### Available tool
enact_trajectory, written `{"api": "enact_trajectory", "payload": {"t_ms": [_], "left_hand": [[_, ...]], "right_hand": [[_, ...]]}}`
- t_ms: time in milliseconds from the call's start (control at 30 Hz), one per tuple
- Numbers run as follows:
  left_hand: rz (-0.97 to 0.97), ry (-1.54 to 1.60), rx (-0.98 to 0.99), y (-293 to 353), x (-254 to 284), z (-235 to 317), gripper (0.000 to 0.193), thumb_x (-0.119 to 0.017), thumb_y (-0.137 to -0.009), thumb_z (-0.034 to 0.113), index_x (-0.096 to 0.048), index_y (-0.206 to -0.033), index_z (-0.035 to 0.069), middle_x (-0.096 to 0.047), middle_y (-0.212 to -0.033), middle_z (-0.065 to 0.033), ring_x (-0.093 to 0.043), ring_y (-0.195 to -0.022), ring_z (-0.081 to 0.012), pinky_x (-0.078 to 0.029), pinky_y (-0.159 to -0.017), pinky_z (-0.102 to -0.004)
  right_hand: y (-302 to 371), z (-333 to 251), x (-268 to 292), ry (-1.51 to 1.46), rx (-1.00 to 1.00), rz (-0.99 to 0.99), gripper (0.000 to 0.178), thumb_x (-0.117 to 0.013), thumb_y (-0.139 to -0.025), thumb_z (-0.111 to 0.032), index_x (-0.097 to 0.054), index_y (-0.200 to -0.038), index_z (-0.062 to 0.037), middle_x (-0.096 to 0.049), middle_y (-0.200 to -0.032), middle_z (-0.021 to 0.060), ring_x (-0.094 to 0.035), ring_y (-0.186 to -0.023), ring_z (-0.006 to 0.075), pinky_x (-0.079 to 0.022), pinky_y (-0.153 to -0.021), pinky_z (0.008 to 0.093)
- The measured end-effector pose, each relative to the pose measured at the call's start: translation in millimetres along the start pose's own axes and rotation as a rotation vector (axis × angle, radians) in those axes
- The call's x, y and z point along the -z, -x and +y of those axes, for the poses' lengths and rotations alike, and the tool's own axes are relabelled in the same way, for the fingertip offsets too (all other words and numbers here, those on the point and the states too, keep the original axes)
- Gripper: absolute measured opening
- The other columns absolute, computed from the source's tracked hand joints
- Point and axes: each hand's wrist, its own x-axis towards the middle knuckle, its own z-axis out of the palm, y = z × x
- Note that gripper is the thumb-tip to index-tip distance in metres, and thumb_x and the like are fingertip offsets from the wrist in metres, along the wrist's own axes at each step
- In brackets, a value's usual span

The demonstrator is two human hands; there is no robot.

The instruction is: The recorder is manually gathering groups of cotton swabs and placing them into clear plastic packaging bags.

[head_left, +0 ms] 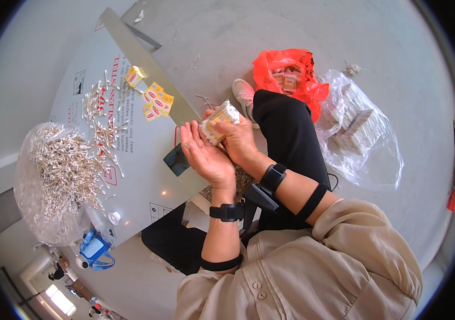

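Observation:
My right hand (242, 140) grips a small clear-wrapped pack of cotton swabs (223, 118), its thumb laid across a yellow label. The pack is tilted, with white swab tips along its upper side. Beneath and to the left, my left hand (202, 154) is palm up with its fingers stretched out. Those fingers lie against or just beside the pack; exact contact is hard to tell. Both hands are over the near edge of a metal-topped table (142, 170). On it, several yellow printed cards (158, 101) lie fanned out beside a yellow card stack (134, 76).
Loose cotton swabs (99, 114) are scattered on the table, beside a clear bag heaped with swabs (67, 170). A blue strapped case (95, 248) is at lower left. On the floor are a red plastic bag (263, 66) with packs inside and a clear bag of packs (384, 157).

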Motion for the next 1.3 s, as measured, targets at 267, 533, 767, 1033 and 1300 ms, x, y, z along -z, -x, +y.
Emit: {"api": "enact_trajectory", "payload": {"t_ms": [267,533,767,1033,1300], "left_hand": [[0.034,-0.213,0.000,16.1,7.1,13.2,0.062,-0.042,-0.101,0.037,-0.028,-0.141,-0.007,-0.031,-0.146,-0.0238,-0.034,-0.135,-0.0310,-0.024,-0.115,-0.0445],[0.093,0.065,0.220,19.2,19.2,16.6,0.064,-0.042,-0.101,0.040,-0.028,-0.140,-0.008,-0.041,-0.137,-0.0259,-0.043,-0.127,-0.0308,-0.032,-0.112,-0.0424],[-0.028,-0.078,0.266,5.8,30.9,29.2,0.069,-0.037,-0.101,0.047,-0.025,-0.142,-0.008,-0.044,-0.133,-0.0258,-0.047,-0.122,-0.0305,-0.037,-0.109,-0.0418],[-0.080,0.079,0.257,3.5,34.5,26.2,0.073,-0.036,-0.100,0.051,-0.016,-0.149,-0.001,-0.031,-0.149,-0.0241,-0.032,-0.138,-0.0335,-0.021,-0.117,-0.0440],[-0.095,-0.032,0.118,18.1,17.2,15.1,0.074,-0.034,-0.101,0.050,-0.009,-0.151,0.001,-0.019,-0.155,-0.0227,-0.021,-0.143,-0.0324,-0.016,-0.118,-0.0429]], "right_hand": [[2.1,-0.7,3.8,-0.178,-0.047,-0.014,0.041,-0.062,-0.083,0.009,-0.052,-0.122,0.0016,-0.063,-0.117,0.0137,-0.062,-0.107,0.0246,-0.052,-0.094,0.0397],[4.3,3.2,1.0,-0.062,-0.003,-0.066,0.036,-0.062,-0.083,0.008,-0.056,-0.118,0.0017,-0.065,-0.115,0.0128,-0.063,-0.102,0.0214,-0.053,-0.091,0.0363],[8.6,-0.4,1.5,-0.008,0.058,-0.146,0.036,-0.065,-0.085,-0.003,-0.057,-0.120,0.0010,-0.063,-0.119,0.0145,-0.061,-0.110,0.0240,-0.049,-0.096,0.0371],[-20.0,-37.8,8.4,0.446,0.188,-0.263,0.049,-0.049,-0.100,-0.034,-0.049,-0.136,-0.0005,-0.055,-0.133,0.0124,-0.050,-0.125,0.0225,-0.040,-0.104,0.0351],[-20.3,-23.9,15.3,0.891,0.516,-0.459,0.048,-0.043,-0.103,-0.034,-0.047,-0.138,-0.0018,-0.047,-0.142,0.0137,-0.039,-0.135,0.0235,-0.029,-0.112,0.0334]]}}
